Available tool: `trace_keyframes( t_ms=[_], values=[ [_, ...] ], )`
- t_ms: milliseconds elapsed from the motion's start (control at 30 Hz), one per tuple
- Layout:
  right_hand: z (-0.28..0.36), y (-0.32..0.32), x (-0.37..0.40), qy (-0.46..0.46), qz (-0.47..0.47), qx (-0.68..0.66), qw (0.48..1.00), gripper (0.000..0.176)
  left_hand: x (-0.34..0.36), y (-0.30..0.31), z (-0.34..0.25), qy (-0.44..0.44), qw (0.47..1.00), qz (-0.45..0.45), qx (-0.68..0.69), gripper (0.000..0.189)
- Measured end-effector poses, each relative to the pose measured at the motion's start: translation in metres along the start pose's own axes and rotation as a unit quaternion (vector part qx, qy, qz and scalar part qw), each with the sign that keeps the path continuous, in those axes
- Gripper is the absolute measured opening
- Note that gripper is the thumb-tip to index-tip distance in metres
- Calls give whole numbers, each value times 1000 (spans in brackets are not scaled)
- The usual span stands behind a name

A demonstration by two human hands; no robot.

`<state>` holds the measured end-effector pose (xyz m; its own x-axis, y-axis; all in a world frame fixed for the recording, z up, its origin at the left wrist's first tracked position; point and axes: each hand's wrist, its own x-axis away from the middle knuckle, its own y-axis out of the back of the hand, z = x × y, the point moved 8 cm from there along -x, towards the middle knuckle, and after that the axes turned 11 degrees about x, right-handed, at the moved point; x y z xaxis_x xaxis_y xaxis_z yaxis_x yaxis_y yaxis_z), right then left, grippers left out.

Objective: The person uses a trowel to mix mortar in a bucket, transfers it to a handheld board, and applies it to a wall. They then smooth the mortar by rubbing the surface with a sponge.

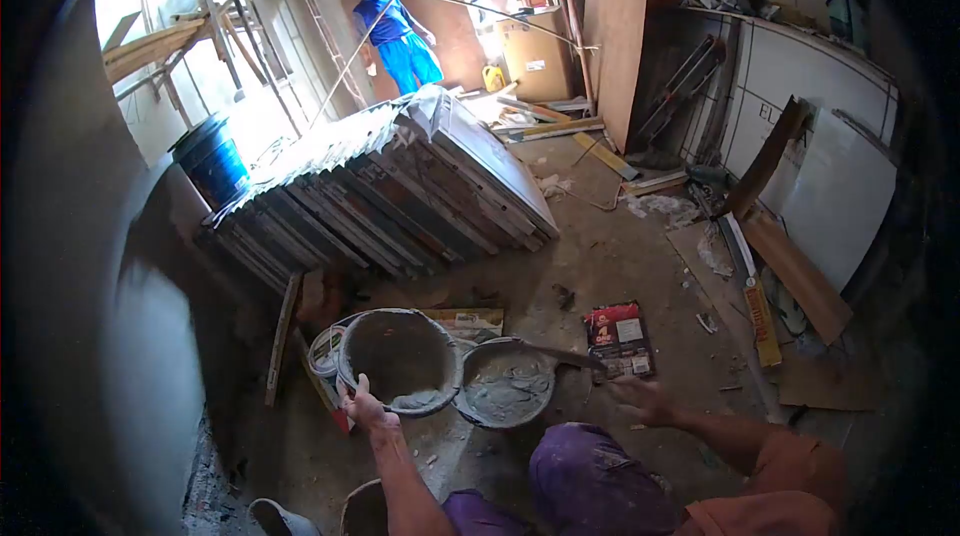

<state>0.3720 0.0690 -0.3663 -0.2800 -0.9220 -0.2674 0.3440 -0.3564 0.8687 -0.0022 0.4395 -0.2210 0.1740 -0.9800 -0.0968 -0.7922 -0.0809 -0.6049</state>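
Note:
My left hand (366, 404) is closed on the near-left rim of a large bucket (352, 361), tilted so that its hollow inside faces me. Grey paste clings low on the bucket's inner wall. Touching it on the right is a smaller round tub (505, 424) holding wet grey mortar (508, 394). A dark flat tool (568, 357) rests across the tub's right rim and points toward my right hand (640, 402). That hand hovers just right of the tool's end, fingers stretched out and slightly blurred. Behind it lies a red and black printed packet (617, 336).
Several stacked panels (390, 191) lean in a row ahead, beside a blue drum (212, 161). A person in blue (395, 31) stands behind them. Boards (795, 276) and a white panel (840, 201) lean at the right. Wood scraps and a cardboard box (537, 56) are farther back.

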Motion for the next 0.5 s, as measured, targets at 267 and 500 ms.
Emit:
trace_keyframes(
  t_ms=[267, 500],
  values=[
    [18, -37, -21, -319, 307, -551, 707, 38, -1, 6, 6, 12, 999, -34, 19, 46],
    [7, 69, 18, -355, 284, -367, 812, 43, 21, -24, -20, 35, 997, -16, 68, 43]
  ],
)
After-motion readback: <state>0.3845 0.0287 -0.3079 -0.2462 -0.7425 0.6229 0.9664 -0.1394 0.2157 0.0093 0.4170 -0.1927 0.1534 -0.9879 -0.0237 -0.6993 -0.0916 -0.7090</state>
